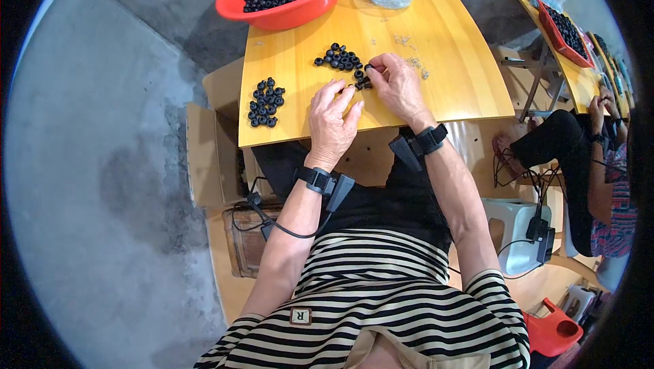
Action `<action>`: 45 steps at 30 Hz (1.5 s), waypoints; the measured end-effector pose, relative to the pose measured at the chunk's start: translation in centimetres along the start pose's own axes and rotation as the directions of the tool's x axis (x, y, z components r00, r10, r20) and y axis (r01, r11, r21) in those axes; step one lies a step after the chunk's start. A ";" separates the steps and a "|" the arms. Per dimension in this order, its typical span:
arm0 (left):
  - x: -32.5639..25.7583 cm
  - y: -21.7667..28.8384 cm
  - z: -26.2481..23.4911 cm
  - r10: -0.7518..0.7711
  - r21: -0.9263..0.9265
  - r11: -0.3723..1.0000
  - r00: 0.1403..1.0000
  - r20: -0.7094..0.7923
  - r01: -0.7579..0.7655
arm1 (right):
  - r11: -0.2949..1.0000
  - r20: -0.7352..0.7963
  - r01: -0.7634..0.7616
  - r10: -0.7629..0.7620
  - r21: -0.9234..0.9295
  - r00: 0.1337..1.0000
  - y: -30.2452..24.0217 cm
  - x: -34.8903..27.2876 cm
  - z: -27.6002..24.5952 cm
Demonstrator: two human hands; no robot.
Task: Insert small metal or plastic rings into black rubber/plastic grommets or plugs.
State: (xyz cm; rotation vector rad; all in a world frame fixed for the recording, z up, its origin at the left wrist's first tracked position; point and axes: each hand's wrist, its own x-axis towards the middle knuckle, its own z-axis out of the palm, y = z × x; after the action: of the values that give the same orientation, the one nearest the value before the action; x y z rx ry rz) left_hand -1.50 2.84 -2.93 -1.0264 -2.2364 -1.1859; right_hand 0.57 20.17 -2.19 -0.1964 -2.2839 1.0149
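Near the table's front edge, my right hand (pixel 400 91) pinches one small black round part (pixel 368 67) between thumb and forefinger. Left of it rests my left hand (pixel 331 120), its fingers apart and slightly bent, holding nothing that I can see. Its fingertips come close to a few black parts (pixel 362 81) lying between both hands. A loose group of black parts (pixel 338 57) sits just beyond my hands. Farther left lies a second group of the same parts (pixel 266 102). Tiny clear pieces (pixel 417 65) are scattered to the right of my right hand.
On the yellow table (pixel 449 35), a red basin (pixel 230 5) full of black parts and a clear tub (pixel 409 3) of small bluish pieces stand at the back. An open cardboard box (pixel 202 154) is below left. At right, another person (pixel 599 185) sits by a second table with a red tray (pixel 574 58).
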 end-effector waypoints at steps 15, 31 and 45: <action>-3.0 4.2 -4.8 -0.028 -0.355 0.932 0.992 0.120 0.069 | 0.031 0.653 -0.685 0.275 0.728 0.706 -6.0 -9.6 -5.5; -3.8 6.1 -7.1 -0.011 -0.424 0.900 0.977 0.212 0.102 | -0.226 0.757 -0.723 0.182 0.653 0.627 -8.3 -12.5 -4.6; -4.2 6.9 -7.1 -0.161 -0.436 0.873 0.973 0.163 0.218 | -0.089 0.663 -0.663 0.230 0.743 0.712 -9.0 -11.9 -3.4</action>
State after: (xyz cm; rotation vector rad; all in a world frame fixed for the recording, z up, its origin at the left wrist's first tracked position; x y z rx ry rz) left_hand 6.53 -2.31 2.00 -1.0843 -2.2447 -1.8423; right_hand 13.08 11.65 0.26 -0.2431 -1.0855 2.9846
